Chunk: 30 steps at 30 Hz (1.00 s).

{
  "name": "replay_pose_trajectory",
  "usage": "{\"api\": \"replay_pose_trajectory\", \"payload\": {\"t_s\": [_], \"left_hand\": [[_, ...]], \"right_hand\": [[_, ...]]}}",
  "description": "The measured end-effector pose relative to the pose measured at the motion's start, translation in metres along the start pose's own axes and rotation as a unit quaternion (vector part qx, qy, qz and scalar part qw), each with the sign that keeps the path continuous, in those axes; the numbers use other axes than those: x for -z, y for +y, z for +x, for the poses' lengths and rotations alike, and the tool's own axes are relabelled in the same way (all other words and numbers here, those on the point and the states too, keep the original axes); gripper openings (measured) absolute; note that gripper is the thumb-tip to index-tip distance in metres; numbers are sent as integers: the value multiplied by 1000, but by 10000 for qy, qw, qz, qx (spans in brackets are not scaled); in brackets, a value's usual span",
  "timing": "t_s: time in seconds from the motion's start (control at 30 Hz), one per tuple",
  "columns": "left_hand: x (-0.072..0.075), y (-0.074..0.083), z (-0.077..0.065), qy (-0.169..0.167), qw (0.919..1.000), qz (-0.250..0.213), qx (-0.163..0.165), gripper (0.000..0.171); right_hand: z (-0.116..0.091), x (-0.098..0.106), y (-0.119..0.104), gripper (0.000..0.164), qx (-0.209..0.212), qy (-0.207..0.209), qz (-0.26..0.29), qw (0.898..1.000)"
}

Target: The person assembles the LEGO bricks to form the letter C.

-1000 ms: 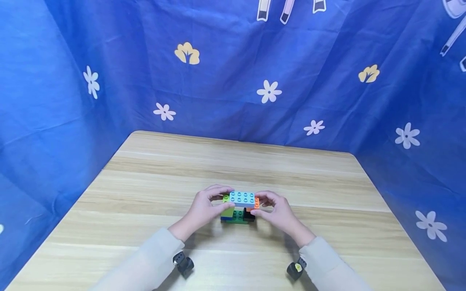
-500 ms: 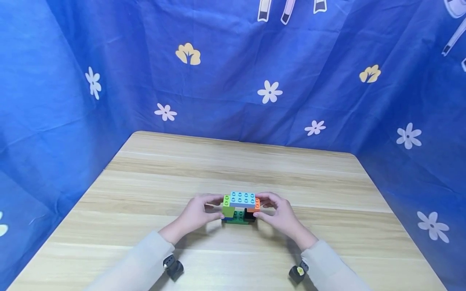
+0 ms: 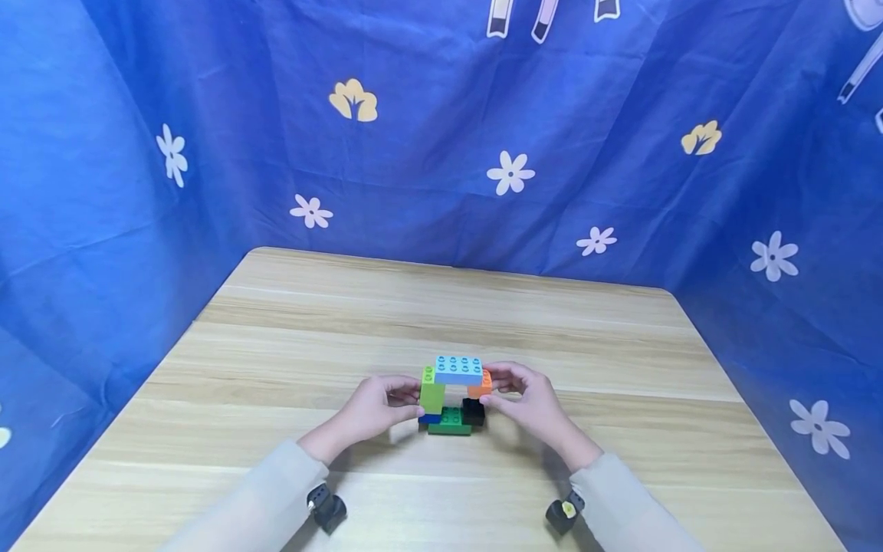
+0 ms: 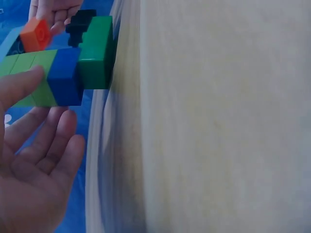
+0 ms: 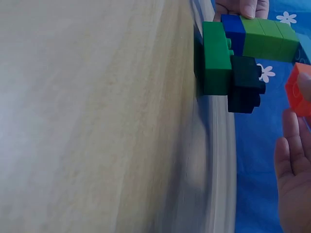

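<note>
A small toy-brick frame stands mid-table between the hands. Its green base brick (image 3: 450,429) carries a blue brick (image 3: 430,419) on the left and a black brick (image 3: 473,412) on the right. Several lime bricks (image 3: 432,400) rise from the blue one, and a light blue brick (image 3: 458,372) spans the top. Under its right end hangs an orange brick (image 3: 477,390), apart from the black brick below. My left hand (image 3: 369,414) pinches the lime stack, thumb on its near face in the left wrist view. With thumb and fingers, my right hand (image 3: 538,406) pinches the orange brick.
The wood-grain table (image 3: 586,345) spreads around the frame. A blue curtain (image 3: 414,184) with white flowers encloses its back and sides. Both wrists carry small black cameras, such as the left wrist camera (image 3: 327,510).
My left hand has shifted from the top of the lime stack to lower on its left side. The top has risen and tilted, and a gap has opened between the orange and black bricks.
</note>
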<state>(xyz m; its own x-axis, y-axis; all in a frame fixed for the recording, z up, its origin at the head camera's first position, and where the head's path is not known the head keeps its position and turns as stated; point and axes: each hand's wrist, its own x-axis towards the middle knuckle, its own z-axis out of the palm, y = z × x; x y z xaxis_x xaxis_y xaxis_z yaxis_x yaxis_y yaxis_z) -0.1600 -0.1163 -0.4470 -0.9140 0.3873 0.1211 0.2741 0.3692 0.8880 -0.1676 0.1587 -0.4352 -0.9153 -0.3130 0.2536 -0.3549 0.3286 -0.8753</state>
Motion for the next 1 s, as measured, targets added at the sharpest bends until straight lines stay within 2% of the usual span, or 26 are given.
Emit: {"api": "replay_pose_trajectory", "payload": {"t_s": [0.17, 0.3, 0.43, 0.63, 0.83, 1.0], "left_hand": [[-2, 0, 4, 344, 9990, -68, 293, 39], [-6, 0, 8, 723, 9962, -149, 468, 39], [-9, 1, 12, 938, 9935, -168, 624, 39], [-14, -2, 18, 1003, 9906, -252, 897, 35], [-16, -5, 22, 1002, 9893, -381, 989, 34], [-17, -7, 23, 998, 9886, -422, 1041, 35]], "right_hand": [[9, -6, 2, 44, -432, 356, 273, 9981], [16, -12, 8, 44, -618, 615, 355, 9956], [22, -17, 15, 44, -784, 739, 327, 9936], [26, -22, 22, 42, -1012, 636, 257, 9925], [24, -21, 29, 36, -1145, 444, -320, 9919], [24, -19, 30, 34, -1032, 361, -665, 9918]]}}
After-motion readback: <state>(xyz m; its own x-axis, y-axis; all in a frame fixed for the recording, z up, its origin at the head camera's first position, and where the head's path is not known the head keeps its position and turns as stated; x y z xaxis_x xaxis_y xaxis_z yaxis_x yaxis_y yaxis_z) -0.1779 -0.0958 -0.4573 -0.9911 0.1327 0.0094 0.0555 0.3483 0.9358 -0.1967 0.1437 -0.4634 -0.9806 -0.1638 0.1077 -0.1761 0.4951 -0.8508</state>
